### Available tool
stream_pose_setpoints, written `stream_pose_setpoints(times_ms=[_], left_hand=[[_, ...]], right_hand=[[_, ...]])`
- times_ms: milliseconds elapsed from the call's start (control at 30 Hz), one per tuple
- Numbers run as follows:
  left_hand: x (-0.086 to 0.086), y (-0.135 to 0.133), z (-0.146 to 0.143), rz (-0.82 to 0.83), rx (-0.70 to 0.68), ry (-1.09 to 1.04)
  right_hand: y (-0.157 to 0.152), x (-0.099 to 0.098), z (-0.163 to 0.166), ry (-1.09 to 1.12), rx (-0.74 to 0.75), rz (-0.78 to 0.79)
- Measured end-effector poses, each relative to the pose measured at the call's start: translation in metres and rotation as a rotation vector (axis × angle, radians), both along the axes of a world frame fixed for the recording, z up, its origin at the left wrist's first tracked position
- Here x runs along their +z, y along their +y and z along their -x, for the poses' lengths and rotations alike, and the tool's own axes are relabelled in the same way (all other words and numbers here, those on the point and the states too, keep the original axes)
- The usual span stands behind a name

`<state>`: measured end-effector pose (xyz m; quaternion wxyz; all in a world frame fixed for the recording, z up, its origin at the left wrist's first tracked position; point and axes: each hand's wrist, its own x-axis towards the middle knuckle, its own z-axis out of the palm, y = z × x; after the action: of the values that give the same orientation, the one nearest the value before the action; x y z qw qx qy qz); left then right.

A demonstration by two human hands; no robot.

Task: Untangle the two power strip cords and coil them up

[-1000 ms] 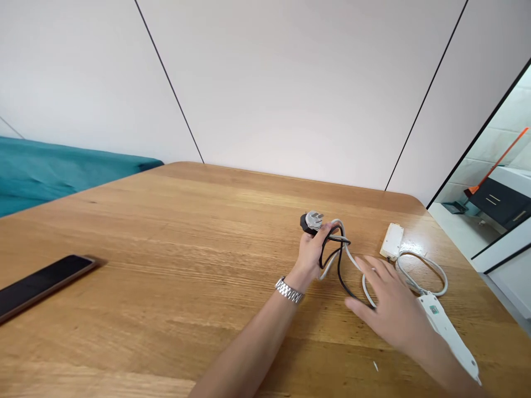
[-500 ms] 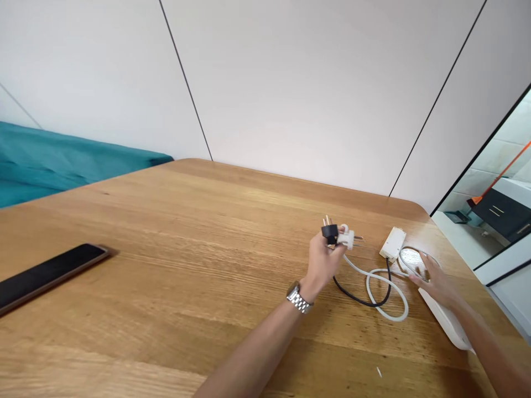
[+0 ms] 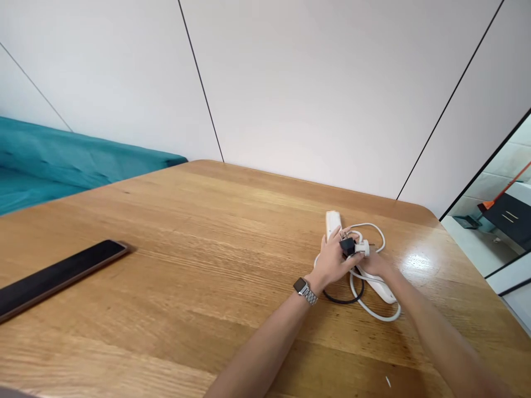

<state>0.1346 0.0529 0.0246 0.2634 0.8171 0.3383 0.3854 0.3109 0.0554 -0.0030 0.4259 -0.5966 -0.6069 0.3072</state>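
Observation:
My left hand [image 3: 334, 262], with a watch on its wrist, is closed around a black plug [image 3: 347, 246] and a white plug [image 3: 362, 248], their prongs sticking out. Just right of it, my right hand [image 3: 374, 263] is at a long white power strip [image 3: 379, 287] and appears to grip it, though its fingers are mostly hidden behind the plugs. Beyond my left hand, a white end piece [image 3: 333, 222] shows; whether it is part of the same strip is unclear. A white cord [image 3: 384, 318] and a black cord [image 3: 342, 302] loop on the table around both hands.
A dark phone-like slab [image 3: 62, 273] lies at the left of the wooden table [image 3: 199, 232]. A small white scrap [image 3: 388, 381] is near the front. Behind are a teal sofa [image 3: 83, 160] and a pale panelled wall [image 3: 311, 99]; at right, a doorway shows an orange-handled broom [image 3: 510, 185].
My right hand has come left to meet my left hand, and the power strip has shifted left with it. The cords have bunched beneath the hands. The plugs stay in my left hand.

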Motion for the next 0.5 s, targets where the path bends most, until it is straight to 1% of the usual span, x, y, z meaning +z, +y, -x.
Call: stream_pose_setpoints(times_ms=[67,100,167,267,367,433,467,500], left_hand=[[0.003,0.001,0.008,0.003,0.041,0.151],[0.004,0.001,0.010,0.003,0.055,0.218],[0.002,-0.001,0.009,-0.010,0.065,0.332],[-0.007,-0.004,-0.003,-0.058,0.062,0.445],[-0.016,-0.005,-0.022,-0.084,0.066,0.528],[-0.020,-0.003,-0.031,-0.104,0.067,0.535],[-0.022,-0.002,-0.034,-0.135,0.038,0.520],[-0.024,0.000,-0.036,-0.185,-0.023,0.498]], right_hand=[[0.003,-0.002,0.015,0.091,0.013,-0.007],[0.004,-0.004,0.019,0.141,-0.008,-0.026],[0.001,-0.006,0.016,0.247,-0.105,-0.087],[-0.013,-0.011,-0.008,0.407,-0.328,-0.182],[-0.039,-0.021,-0.039,0.520,-0.519,-0.231],[-0.056,-0.030,-0.053,0.563,-0.596,-0.250],[-0.062,-0.035,-0.057,0.568,-0.615,-0.256],[-0.067,-0.038,-0.058,0.560,-0.625,-0.259]])
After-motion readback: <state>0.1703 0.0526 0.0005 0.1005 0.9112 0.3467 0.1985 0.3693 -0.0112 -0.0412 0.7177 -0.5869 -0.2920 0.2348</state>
